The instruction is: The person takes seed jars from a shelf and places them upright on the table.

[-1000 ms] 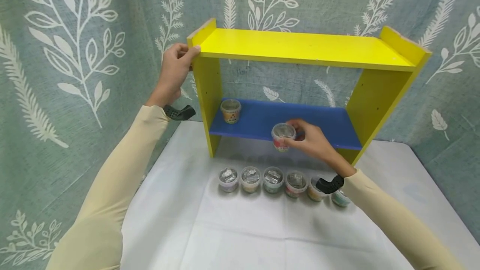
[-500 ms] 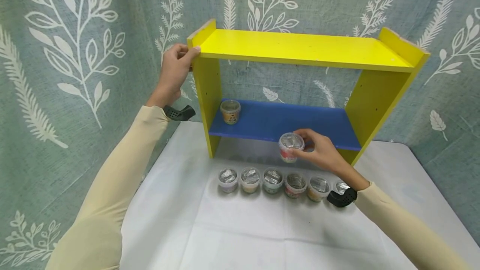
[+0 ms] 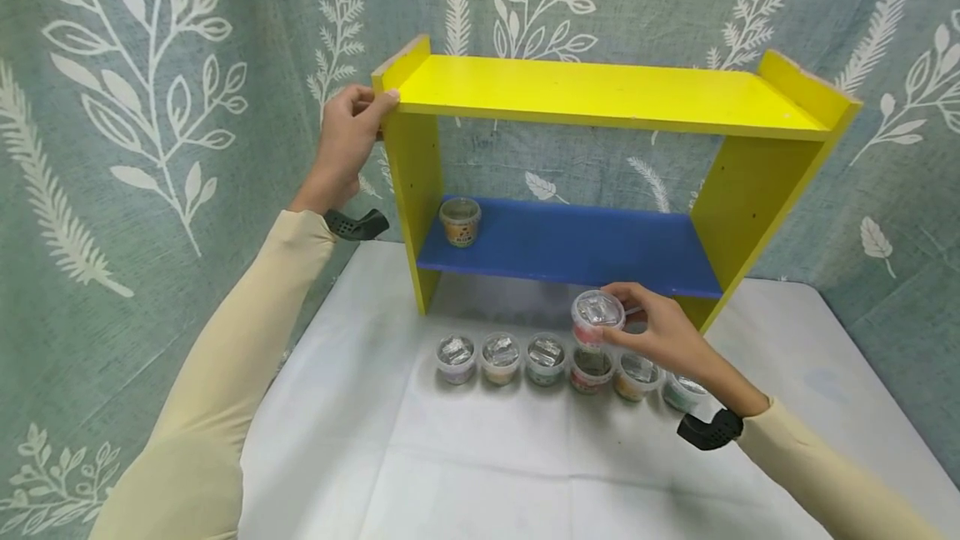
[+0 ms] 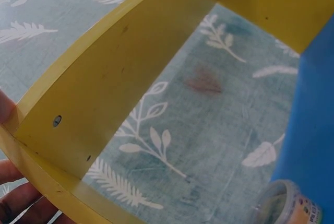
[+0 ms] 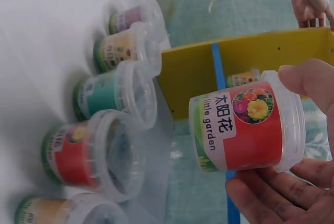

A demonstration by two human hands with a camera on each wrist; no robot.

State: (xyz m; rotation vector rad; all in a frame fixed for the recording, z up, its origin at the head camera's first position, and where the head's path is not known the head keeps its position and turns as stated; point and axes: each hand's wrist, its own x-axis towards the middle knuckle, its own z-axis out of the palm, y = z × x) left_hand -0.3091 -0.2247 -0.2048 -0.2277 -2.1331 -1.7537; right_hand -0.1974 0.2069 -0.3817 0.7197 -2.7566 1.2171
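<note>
My left hand point(image 3: 349, 136) grips the upper left corner of a yellow shelf unit point(image 3: 585, 90), thumb on its front edge and fingers behind the side panel. In front of the blue lower shelf board point(image 3: 555, 240), my right hand point(image 3: 663, 332) pinches a small clear tub point(image 3: 597, 319) by its rim, held above the row on the table. In the right wrist view this tub point(image 5: 245, 127) shows a red "little garden" label with a flower picture. An orange-labelled tub point(image 3: 461, 223) stands at the left end of the blue board.
Several similar tubs point(image 3: 546, 359) stand in a row on the white cloth-covered table point(image 3: 480, 473), just in front of the shelf unit. Behind it hangs a green leaf-patterned curtain point(image 3: 262, 40).
My right hand has moved the red-labelled tub away from the blue board, toward me and slightly right, over the row. My left hand has stayed at the shelf corner.
</note>
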